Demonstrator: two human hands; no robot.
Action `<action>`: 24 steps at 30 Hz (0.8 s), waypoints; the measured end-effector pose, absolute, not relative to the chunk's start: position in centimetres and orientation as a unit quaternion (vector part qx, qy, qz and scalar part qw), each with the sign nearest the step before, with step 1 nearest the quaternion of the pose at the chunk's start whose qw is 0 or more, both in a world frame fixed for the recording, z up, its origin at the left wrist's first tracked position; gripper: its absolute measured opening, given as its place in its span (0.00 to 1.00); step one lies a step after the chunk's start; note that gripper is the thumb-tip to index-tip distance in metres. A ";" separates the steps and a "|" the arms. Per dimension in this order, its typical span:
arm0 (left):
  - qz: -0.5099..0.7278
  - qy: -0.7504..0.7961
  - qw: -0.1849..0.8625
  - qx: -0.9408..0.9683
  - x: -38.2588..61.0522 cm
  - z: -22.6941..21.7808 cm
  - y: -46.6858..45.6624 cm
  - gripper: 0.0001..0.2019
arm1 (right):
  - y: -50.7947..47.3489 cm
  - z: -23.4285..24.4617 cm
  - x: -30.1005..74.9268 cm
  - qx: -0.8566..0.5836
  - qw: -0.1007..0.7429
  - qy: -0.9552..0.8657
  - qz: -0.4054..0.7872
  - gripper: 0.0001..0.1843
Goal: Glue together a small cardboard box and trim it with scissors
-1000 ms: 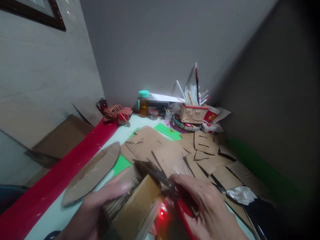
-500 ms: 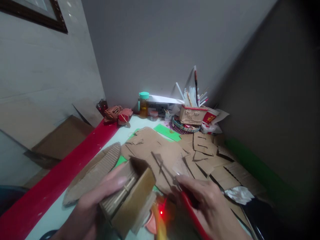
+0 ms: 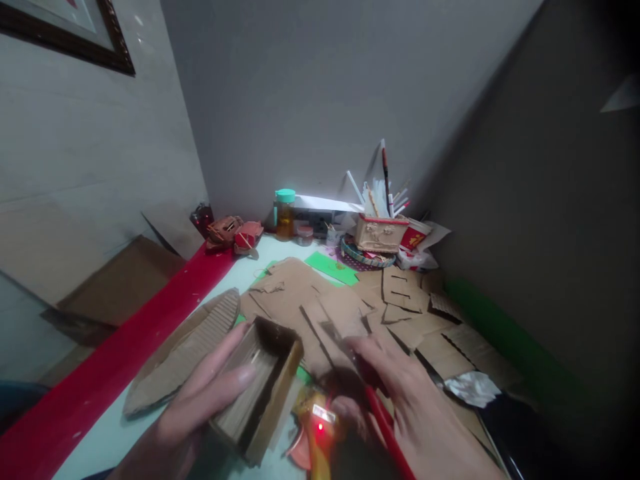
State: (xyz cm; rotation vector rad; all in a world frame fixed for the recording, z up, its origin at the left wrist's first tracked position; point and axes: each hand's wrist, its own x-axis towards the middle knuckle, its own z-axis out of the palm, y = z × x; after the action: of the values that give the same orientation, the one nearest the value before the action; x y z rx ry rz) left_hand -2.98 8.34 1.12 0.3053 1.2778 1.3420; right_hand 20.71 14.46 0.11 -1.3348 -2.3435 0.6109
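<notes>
My left hand [image 3: 193, 410] grips a small open cardboard box [image 3: 257, 387] from its left side, tilted so the dark inside shows. My right hand [image 3: 415, 407] is closed around red-handled scissors [image 3: 383, 420], whose blades are blurred and partly hidden by my fingers. Below the box stands a yellow and orange tool with a lit red lamp, probably a glue gun [image 3: 317, 433]. Both hands hover low over the pale table [image 3: 120, 433].
Flat cardboard offcuts [image 3: 320, 303] and green paper [image 3: 333, 268] cover the table's middle and right. A long ribbed cardboard strip [image 3: 193, 347] lies left. A red band [image 3: 110, 363] edges the table. At the back stand a jar [image 3: 285, 213] and a pen holder [image 3: 379, 232].
The cardboard box has tipped and sunk lower, its opening now facing up. The scissors have pulled away from the box to the right, and the view has shifted slightly.
</notes>
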 end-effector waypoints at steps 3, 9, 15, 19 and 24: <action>0.536 0.635 0.507 0.231 -2.9 0.5 8.1 0.29 | 13.7 0.6 20.2 -0.452 0.163 -0.848 0.226 0.15; 0.438 0.688 0.381 0.436 -3.0 -2.2 7.7 0.31 | 13.4 0.7 19.6 -0.457 0.138 -0.860 0.180 0.13; 0.392 0.651 0.358 0.543 -3.3 -3.4 7.7 0.27 | 13.6 0.3 19.4 -0.463 0.141 -0.855 0.185 0.14; 0.407 0.656 0.349 0.532 -3.2 -3.5 7.7 0.26 | 13.8 0.1 19.3 -0.460 0.143 -0.857 0.182 0.14; 0.418 0.659 0.353 0.516 -2.9 -3.5 7.7 0.26 | 14.1 -0.2 19.4 -0.445 0.153 -0.857 0.209 0.11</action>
State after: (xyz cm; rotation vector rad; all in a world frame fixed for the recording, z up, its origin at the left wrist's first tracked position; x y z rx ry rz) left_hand -2.88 7.65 -3.54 1.3346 1.7051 1.0800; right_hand 19.39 14.12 -0.19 -1.2758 -2.4590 0.5988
